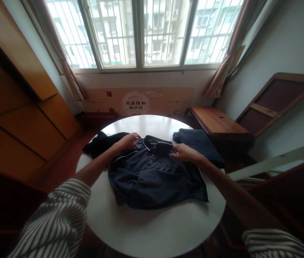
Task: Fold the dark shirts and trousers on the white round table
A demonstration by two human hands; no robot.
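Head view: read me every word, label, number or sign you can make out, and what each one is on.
"月满颐和", on the beige panel behind the table.
"映中秋", directly below it on that panel.
Small line above those, and small lines to either side: too small and blurred to read.
Red square mark on the panel: nothing legible.
Dark shirt: no text that I can make out.

Dim foreground against glaring window (140, 36)
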